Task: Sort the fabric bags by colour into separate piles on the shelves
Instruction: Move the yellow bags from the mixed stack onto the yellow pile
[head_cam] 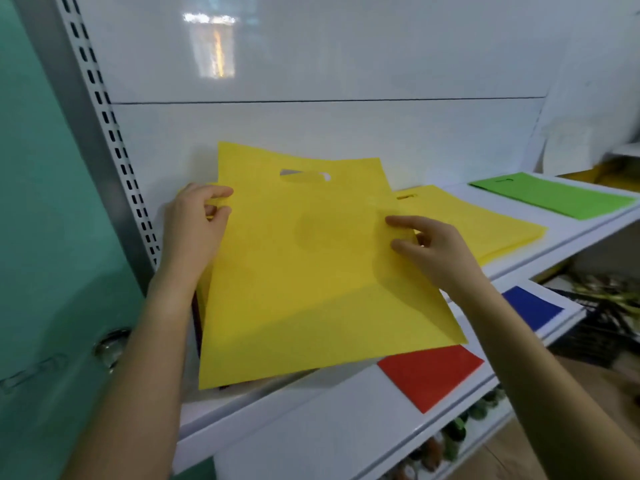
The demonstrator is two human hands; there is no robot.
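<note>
A yellow fabric bag [304, 271] with a cut-out handle is lifted over the left end of the upper shelf [554, 244]. My left hand [194, 226] pinches its left edge and my right hand [436, 251] pinches its right edge. To its right a yellow pile [485, 223] lies flat on the same shelf, and further right a green bag [554, 197]. A red bag [429, 375] and a blue bag [531, 306] lie on the lower shelves. More bags, dark ones among them, show at the edge beneath the held bag.
A white back panel [311, 64] rises behind the shelves, with a slotted upright [114, 140] at the left. A teal door [45, 237] stands further left. Dark crates with plants [602, 306] sit on the floor at the right.
</note>
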